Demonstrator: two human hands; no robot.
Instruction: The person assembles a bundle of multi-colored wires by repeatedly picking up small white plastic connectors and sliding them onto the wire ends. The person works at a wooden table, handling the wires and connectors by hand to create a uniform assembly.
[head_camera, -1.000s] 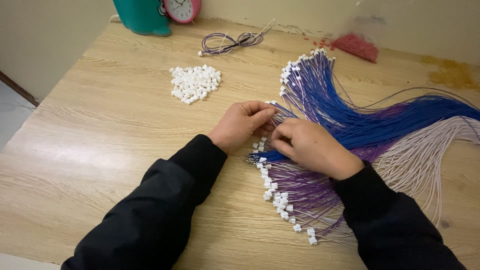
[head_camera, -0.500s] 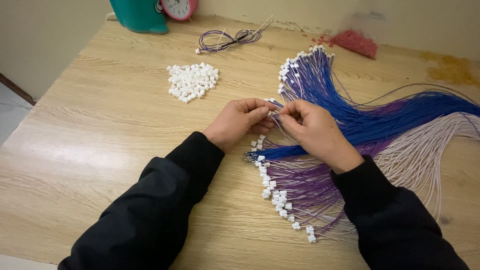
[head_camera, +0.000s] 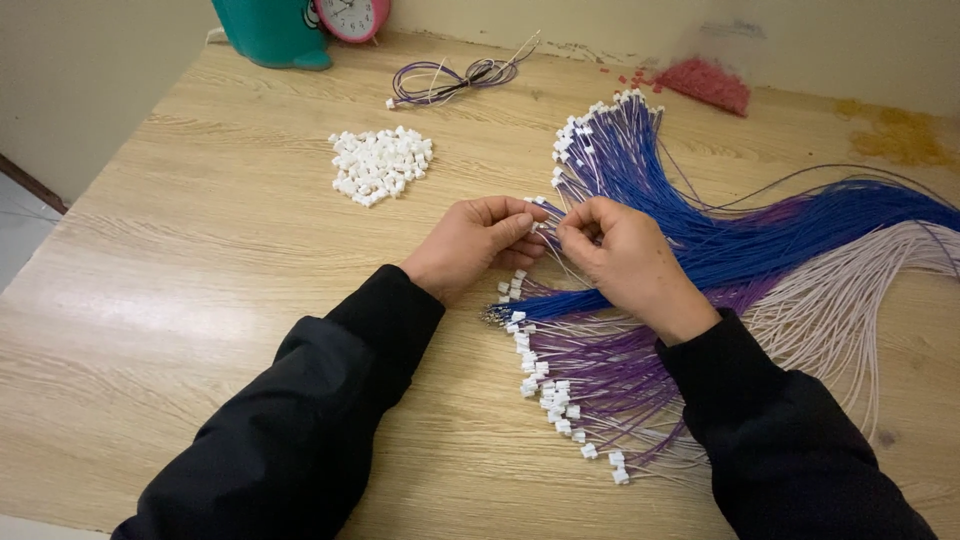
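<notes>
We have our left hand (head_camera: 478, 245) and our right hand (head_camera: 615, 255) meeting at the middle of the wooden table (head_camera: 200, 300), fingertips almost touching, both pinched narrow on what looks like a small white connector (head_camera: 540, 201) and the thin wire end going into it; the exact grip is partly hidden behind our own fingers. The danger we see is a slip: the piece is tiny, and if our pinch loosens it could drop into the purple wires (head_camera: 600, 380) lying just below at six o'clock, where many white-tipped ends look alike. A sideways tug could also drag neighbouring strands, since the blue wire bundle (head_camera: 700, 240) runs right under our right wrist and fans out toward twelve o'clock. Our sleeves rest on or near the purple fan, so a careless elbow move could scatter it. Toward three o'clock the white wires (head_camera: 860, 300) crowd the surface, leaving little free space. Toward nine o'clock the table is bare wood up to its edge, the best room for shifting. At eleven o'clock sits the pile of white connectors (head_camera: 380, 165), well apart from our hands, and farther at twelve a small coil of wire (head_camera: 455, 80), a teal container (head_camera: 275, 35), a pink clock (head_camera: 350, 15), and some red bits (head_camera: 705, 85) near the wall.
</notes>
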